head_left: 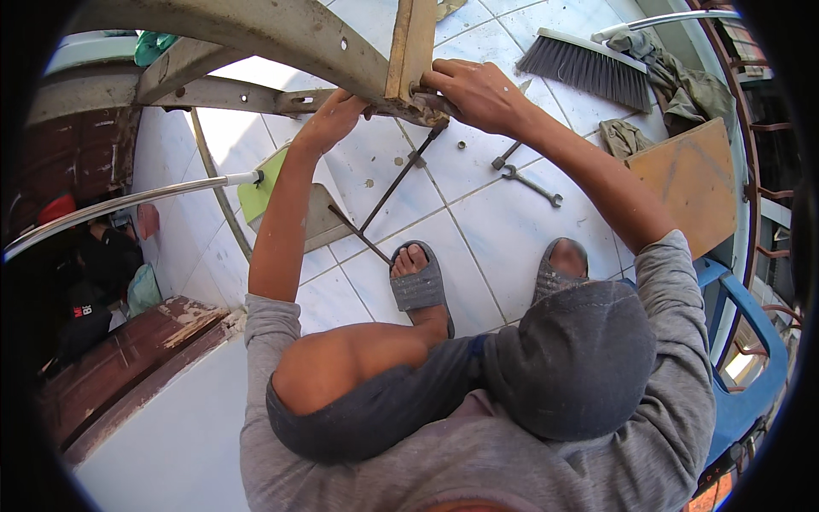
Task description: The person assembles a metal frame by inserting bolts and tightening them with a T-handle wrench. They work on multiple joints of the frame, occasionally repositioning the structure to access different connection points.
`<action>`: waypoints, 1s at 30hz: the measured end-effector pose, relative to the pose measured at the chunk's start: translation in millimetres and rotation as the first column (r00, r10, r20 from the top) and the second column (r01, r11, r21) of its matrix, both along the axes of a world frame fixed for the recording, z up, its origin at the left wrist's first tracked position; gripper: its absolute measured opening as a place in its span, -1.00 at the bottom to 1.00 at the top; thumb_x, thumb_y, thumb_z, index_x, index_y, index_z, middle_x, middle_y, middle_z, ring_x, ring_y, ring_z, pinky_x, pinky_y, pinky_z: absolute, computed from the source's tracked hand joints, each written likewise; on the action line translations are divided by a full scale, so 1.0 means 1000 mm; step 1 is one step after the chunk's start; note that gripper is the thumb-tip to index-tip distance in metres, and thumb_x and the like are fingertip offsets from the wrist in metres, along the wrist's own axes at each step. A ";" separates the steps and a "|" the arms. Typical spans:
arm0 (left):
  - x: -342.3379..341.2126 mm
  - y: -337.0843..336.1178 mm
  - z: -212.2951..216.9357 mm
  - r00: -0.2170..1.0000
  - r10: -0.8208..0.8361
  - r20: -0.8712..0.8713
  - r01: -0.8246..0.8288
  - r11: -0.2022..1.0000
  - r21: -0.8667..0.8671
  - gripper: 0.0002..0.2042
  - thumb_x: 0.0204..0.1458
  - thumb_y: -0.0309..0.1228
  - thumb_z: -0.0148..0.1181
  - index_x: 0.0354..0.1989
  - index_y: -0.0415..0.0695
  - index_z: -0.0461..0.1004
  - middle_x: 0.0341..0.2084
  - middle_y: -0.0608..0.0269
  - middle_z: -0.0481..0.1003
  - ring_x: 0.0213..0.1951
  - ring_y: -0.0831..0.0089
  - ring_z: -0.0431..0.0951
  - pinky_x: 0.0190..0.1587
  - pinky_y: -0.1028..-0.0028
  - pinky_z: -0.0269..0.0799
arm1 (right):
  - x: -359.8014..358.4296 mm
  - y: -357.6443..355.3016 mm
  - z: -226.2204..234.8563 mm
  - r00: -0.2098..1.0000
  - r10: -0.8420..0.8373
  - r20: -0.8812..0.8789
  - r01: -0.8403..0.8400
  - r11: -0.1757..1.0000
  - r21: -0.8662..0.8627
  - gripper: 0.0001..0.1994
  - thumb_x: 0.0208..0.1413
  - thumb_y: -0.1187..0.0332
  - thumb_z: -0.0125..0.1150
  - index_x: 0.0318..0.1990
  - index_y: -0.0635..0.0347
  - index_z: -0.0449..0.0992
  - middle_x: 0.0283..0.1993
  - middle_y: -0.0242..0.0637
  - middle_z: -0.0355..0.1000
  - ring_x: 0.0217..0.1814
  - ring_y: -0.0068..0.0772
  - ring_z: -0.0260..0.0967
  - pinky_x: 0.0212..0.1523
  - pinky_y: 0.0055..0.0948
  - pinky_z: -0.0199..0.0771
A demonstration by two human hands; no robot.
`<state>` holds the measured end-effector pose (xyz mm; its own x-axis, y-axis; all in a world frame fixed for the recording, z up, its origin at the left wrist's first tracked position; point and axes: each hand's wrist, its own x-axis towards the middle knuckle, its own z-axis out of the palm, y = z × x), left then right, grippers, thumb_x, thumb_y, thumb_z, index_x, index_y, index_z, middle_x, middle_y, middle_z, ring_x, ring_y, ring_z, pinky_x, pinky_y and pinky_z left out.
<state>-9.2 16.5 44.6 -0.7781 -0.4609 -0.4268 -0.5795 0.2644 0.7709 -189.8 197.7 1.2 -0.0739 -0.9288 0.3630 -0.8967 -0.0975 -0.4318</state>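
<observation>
A grey shirt (375,469) is nearest, and ahead, above the tiles (503,239), the left hand (331,126) is curled on the frame (311,38) while the right hand (479,96) meets the wood (409,47), its exact grip unclear.

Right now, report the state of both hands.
Left hand: closed, holding the metal frame.
Right hand: at the wooden piece; whether closed on anything cannot be told.

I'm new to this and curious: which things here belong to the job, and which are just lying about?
Job, apparently: metal frame and wooden bar, at left hand and right hand; probably T-shaped tool and wrench too.

Probably just lying about: broom, dustpan, brown board, crumpled cloth.
</observation>
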 end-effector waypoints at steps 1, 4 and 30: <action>0.003 -0.011 -0.003 0.997 -0.016 0.077 0.017 1.000 -0.018 -0.70 0.33 -0.27 -0.09 -0.02 -0.24 0.44 -0.29 0.32 0.42 -0.24 0.49 0.30 -0.11 0.43 0.26 | 0.006 0.005 0.009 0.989 -0.063 0.137 0.050 0.994 0.093 -0.54 0.35 -0.08 -0.09 -0.12 0.17 0.50 -0.35 -0.15 0.49 -0.25 -0.19 0.55 -0.35 -0.24 0.53; -0.007 -0.004 0.007 0.981 -0.077 0.180 0.090 0.994 -0.068 -0.66 0.32 -0.26 -0.06 0.09 -0.24 0.44 -0.16 0.28 0.47 -0.14 0.48 0.36 -0.01 0.42 0.31 | 0.024 -0.001 0.040 0.512 -0.467 0.721 -0.168 0.769 0.617 -0.36 0.39 -0.16 -0.28 -0.15 0.33 0.49 -0.52 -0.11 0.40 -0.40 -0.24 0.48 -0.35 -0.26 0.45; -0.005 -0.022 0.006 0.941 -0.225 0.252 0.260 0.959 -0.112 -0.62 0.36 -0.20 -0.08 0.07 -0.26 0.47 -0.05 0.19 0.51 -0.01 0.42 0.40 0.15 0.37 0.30 | -0.014 0.016 0.003 0.973 -0.058 0.224 0.041 0.996 0.081 -0.76 0.31 0.19 0.01 -0.07 0.16 0.38 -0.25 -0.24 0.45 -0.18 -0.26 0.49 -0.31 -0.28 0.51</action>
<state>-14.6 -5.7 50.6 -0.7597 -0.3396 -0.5545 -0.6434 0.5160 0.5655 -203.9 213.6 4.2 -0.1927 -0.9459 0.2611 -0.7777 -0.0150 -0.6284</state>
